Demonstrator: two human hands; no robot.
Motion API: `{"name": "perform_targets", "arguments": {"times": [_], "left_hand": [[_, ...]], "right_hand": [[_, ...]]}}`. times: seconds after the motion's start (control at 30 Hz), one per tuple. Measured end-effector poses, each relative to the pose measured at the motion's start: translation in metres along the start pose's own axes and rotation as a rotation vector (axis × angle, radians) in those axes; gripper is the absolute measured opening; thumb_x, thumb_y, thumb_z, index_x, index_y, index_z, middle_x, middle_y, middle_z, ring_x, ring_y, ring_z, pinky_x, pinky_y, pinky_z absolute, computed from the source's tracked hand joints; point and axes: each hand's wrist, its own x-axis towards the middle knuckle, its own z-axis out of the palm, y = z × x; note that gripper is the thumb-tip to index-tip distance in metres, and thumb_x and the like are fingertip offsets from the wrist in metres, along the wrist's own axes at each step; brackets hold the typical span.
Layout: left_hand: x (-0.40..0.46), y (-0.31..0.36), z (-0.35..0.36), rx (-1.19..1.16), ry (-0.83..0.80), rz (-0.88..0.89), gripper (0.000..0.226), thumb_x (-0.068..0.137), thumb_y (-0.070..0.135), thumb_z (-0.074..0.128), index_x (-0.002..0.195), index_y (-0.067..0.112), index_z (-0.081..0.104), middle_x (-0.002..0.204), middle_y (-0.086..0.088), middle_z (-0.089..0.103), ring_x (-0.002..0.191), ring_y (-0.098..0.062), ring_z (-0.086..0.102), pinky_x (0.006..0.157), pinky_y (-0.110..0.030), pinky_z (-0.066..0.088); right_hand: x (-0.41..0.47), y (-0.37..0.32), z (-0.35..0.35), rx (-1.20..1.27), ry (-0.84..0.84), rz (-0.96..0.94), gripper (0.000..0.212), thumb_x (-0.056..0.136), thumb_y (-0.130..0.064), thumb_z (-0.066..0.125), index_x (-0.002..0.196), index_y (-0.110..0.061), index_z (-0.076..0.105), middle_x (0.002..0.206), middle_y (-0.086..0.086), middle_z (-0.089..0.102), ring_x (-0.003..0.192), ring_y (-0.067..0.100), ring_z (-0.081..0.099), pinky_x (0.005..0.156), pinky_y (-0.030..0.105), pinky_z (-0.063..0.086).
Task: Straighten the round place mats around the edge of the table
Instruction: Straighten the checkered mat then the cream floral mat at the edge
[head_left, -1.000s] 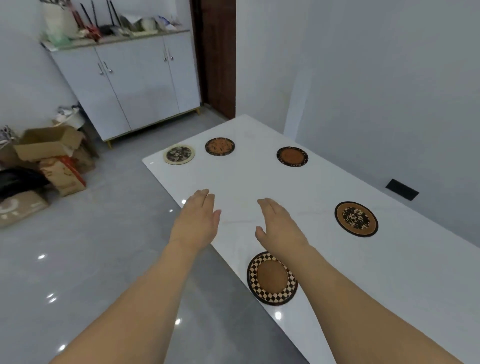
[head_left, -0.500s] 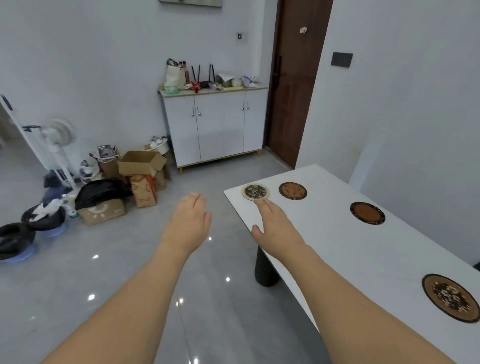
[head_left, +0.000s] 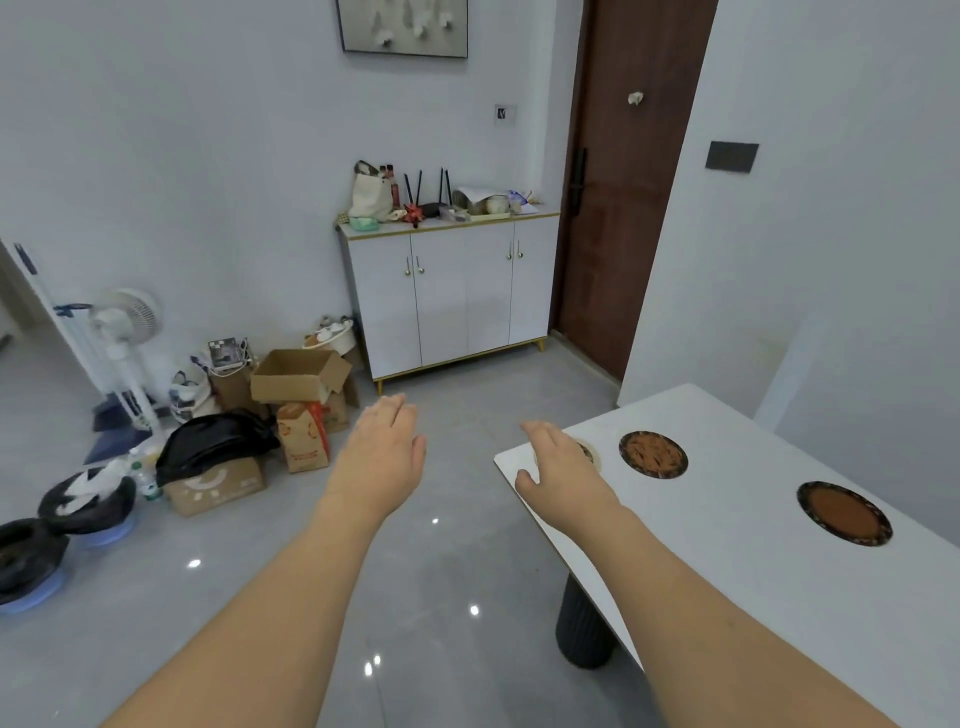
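Note:
The white table (head_left: 727, 561) fills the lower right. My right hand (head_left: 558, 467) reaches over its far left corner, palm down, fingers apart, and covers most of a pale-rimmed round mat (head_left: 592, 453); whether it touches the mat I cannot tell. To the right of that lies a dark-rimmed mat with an orange speckled centre (head_left: 653, 453). Nearer, by the wall side, lies a black-rimmed mat with a plain brown centre (head_left: 844, 513). My left hand (head_left: 382, 457) hangs open over the floor, left of the table, holding nothing.
A dark ribbed table leg (head_left: 584, 631) stands under the near edge. On the floor at left are cardboard boxes (head_left: 298, 376), a black bag (head_left: 213, 441) and a white fan (head_left: 124, 322). A white cabinet (head_left: 449, 291) and a brown door (head_left: 623, 182) stand behind.
My view has swung up and to the left, so the checkered mat and the nearer mats have dropped out of sight. My right hand has travelled along the table to the far-corner mat.

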Motion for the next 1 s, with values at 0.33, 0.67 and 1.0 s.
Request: {"name": "perform_targets", "arguments": {"times": [0.33, 0.67, 1.0], "left_hand": [[0.118, -0.105, 0.04, -0.046, -0.064, 0.05, 0.044, 0.097, 0.025, 0.043, 0.135, 0.004, 0.046, 0.146, -0.016, 0.043, 0.136, -0.029, 0.036, 0.116, -0.039, 0.029], [0.244, -0.12, 0.101, -0.175, -0.212, 0.221, 0.043, 0.096, 0.021, 0.044, 0.134, 0.001, 0.044, 0.145, -0.018, 0.042, 0.133, -0.033, 0.037, 0.113, -0.041, 0.03], [0.357, -0.055, 0.178, -0.112, -0.359, 0.478, 0.043, 0.097, 0.021, 0.044, 0.134, -0.001, 0.044, 0.143, -0.018, 0.044, 0.129, -0.034, 0.041, 0.11, -0.04, 0.033]], "right_hand": [[0.141, -0.032, 0.057, 0.008, -0.019, 0.077, 0.058, 0.091, -0.02, 0.049, 0.146, -0.011, 0.031, 0.152, 0.006, 0.034, 0.138, 0.023, 0.032, 0.113, 0.033, 0.028], [0.195, 0.006, 0.062, -0.034, 0.101, 0.392, 0.054, 0.091, -0.022, 0.046, 0.144, -0.018, 0.033, 0.151, 0.0, 0.034, 0.135, 0.022, 0.035, 0.108, 0.035, 0.035], [0.23, 0.106, 0.071, 0.174, 0.262, 0.723, 0.056, 0.092, -0.017, 0.047, 0.146, -0.011, 0.032, 0.153, 0.005, 0.032, 0.14, 0.022, 0.03, 0.113, 0.033, 0.028]]}}
